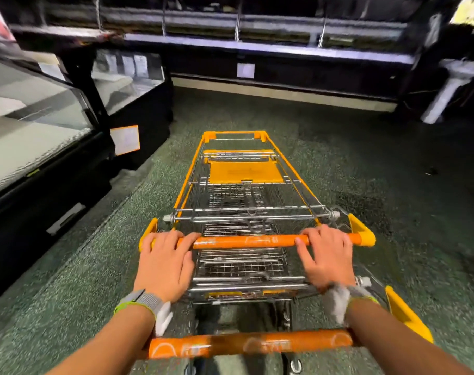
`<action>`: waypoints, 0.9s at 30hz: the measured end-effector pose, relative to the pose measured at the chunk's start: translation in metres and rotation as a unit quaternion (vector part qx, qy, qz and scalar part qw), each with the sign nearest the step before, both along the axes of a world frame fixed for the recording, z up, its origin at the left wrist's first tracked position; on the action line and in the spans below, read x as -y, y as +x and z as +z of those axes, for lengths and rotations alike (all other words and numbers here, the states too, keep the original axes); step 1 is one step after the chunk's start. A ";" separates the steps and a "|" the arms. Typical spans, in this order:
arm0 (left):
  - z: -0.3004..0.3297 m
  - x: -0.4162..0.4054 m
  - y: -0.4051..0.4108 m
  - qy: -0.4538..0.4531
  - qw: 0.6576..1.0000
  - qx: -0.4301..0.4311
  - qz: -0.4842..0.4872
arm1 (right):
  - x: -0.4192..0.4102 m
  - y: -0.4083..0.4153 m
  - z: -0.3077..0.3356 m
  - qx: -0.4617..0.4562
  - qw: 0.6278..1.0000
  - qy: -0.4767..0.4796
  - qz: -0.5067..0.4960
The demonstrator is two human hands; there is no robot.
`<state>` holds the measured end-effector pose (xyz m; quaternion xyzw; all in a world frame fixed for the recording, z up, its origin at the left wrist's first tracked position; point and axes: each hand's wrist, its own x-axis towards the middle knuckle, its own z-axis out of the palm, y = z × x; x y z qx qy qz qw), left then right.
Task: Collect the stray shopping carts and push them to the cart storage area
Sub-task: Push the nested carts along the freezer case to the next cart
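Note:
Two wire shopping carts with orange trim are nested one inside the other in front of me. The front cart point(244, 190) points away down the aisle, its orange child-seat flap folded. My left hand point(164, 262) grips the left part of its orange handle point(246, 241). My right hand point(326, 255) holds the right part of that same bar. The rear cart's orange handle point(250, 343) lies below my forearms, close to my body, with neither hand on it. Both baskets look empty.
A black chest freezer point(54, 147) with a sloped glass lid runs along the left. A dark refrigerated shelf unit point(257, 66) crosses the far end of the aisle. A white post point(447, 96) stands at the far right. Speckled green floor point(365, 171) spreads to the right.

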<state>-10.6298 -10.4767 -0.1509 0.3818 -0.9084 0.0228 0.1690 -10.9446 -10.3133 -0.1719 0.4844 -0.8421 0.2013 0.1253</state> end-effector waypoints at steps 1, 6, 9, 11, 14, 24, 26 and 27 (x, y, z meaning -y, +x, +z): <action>-0.002 0.022 -0.022 0.011 1.000 0.005 0.006 | 0.026 -0.025 0.000 -0.010 1.000 0.007 0.004; -0.001 0.116 -0.100 0.023 1.000 0.002 0.009 | 0.124 -0.109 -0.002 -0.021 0.999 -0.009 0.026; -0.004 0.184 -0.153 -0.001 1.000 0.004 0.012 | 0.198 -0.161 0.002 -0.019 0.999 -0.013 0.029; -0.001 0.209 -0.171 -0.001 1.000 -0.006 0.005 | 0.223 -0.181 0.000 -0.017 0.999 -0.017 0.030; 0.003 0.269 -0.213 0.032 0.999 -0.007 0.013 | 0.283 -0.225 0.003 -0.014 0.999 -0.007 0.036; -0.002 0.468 -0.362 0.064 0.994 0.062 0.064 | 0.486 -0.375 0.006 0.006 0.998 -0.001 0.063; -0.001 0.522 -0.402 0.073 0.993 0.060 0.064 | 0.541 -0.417 0.006 0.001 0.998 0.008 0.056; 0.001 0.523 -0.405 0.055 0.995 0.058 0.061 | 0.546 -0.419 0.008 -0.002 0.998 0.004 0.061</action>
